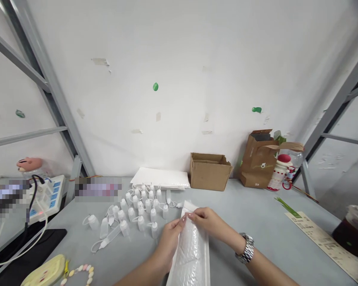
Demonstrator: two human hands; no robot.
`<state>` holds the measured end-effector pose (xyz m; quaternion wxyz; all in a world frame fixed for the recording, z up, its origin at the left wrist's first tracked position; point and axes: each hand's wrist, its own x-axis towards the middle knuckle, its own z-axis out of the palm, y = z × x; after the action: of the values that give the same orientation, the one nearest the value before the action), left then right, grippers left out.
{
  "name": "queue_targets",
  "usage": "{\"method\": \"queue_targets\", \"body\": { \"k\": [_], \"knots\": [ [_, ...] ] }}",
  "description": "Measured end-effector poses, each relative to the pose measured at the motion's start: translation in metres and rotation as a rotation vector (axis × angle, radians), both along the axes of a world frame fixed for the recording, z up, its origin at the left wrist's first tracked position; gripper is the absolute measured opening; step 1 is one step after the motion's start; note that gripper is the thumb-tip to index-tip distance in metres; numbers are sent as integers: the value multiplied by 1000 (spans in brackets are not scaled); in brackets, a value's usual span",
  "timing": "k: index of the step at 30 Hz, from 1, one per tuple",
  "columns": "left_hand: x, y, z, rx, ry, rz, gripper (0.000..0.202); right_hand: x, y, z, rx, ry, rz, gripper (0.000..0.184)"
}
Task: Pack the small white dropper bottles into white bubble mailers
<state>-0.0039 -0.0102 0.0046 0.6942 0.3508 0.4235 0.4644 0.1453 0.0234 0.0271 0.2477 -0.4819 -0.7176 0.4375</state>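
Note:
A white bubble mailer (191, 250) lies lengthwise before me, its far end between my hands. My left hand (170, 240) pinches its left edge near the top. From the right, my right hand (207, 220) grips the same end, its fingertips close to those of the left. A metal watch is on the right wrist. Left of the mailer stand several small white plastic dropper bottles (141, 223) with looped cap straps; a few lie on their sides. Behind them is a stack of flat white mailers (161, 178).
A cardboard box (210, 176) and a brown paper bag (258, 163) stand along the wall, beside a red-and-white bottle (279, 174). Far right are a label strip (325, 242) and a dark drink container (353, 228). A power strip (55, 194) with cables, a yellow case (44, 272) and a beaded strap (82, 270) lie left.

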Motion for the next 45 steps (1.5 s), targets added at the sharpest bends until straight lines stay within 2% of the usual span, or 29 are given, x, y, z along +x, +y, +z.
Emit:
{"method": "queue_targets", "body": {
  "k": [2, 4, 5, 6, 8, 10, 13, 17, 20, 23, 27, 33, 35, 40, 45],
  "knots": [
    [-1, 0, 3, 20, 17, 1, 43, 4, 3, 5, 163, 29, -131, 41],
    [-1, 0, 7, 22, 26, -1, 46, 10, 9, 8, 324, 67, -355, 36],
    [-2, -1, 8, 15, 28, -1, 48, 14, 12, 9, 321, 73, -427, 38],
    [-2, -1, 10, 5, 27, -1, 49, 17, 15, 8, 252, 69, -445, 40],
    [-1, -2, 12, -8, 16, -19, 50, 22, 20, 5, 27, 67, -378, 39],
    [1, -4, 14, 0, 18, -60, 48, 24, 21, 3, -90, 103, -338, 41],
    [2, -6, 15, -2, 60, -120, 47, 23, 16, 4, 16, 191, -399, 40],
    [1, -8, 15, -18, 87, -136, 43, 22, 5, 14, 157, 251, -313, 40],
    [1, -10, 16, -13, 108, -136, 43, 25, -3, 17, 103, 320, -319, 44],
    [2, -11, 17, 5, 128, -124, 45, 28, -9, 17, -57, 388, -361, 43],
    [2, -10, 15, -2, 115, -101, 49, 26, -12, 12, -181, 365, -273, 48],
    [2, -8, 10, 3, 60, -98, 49, 28, -12, 4, 29, 250, -109, 45],
    [2, -7, 10, 16, 27, -90, 48, 31, -13, 4, 22, 230, -34, 47],
    [-1, -3, 13, 7, 51, -84, 47, 34, -17, 3, -37, 184, -114, 58],
    [-3, 0, 11, 36, 174, -13, 43, 24, -24, 2, -25, 238, -82, 36]
  ]
}}
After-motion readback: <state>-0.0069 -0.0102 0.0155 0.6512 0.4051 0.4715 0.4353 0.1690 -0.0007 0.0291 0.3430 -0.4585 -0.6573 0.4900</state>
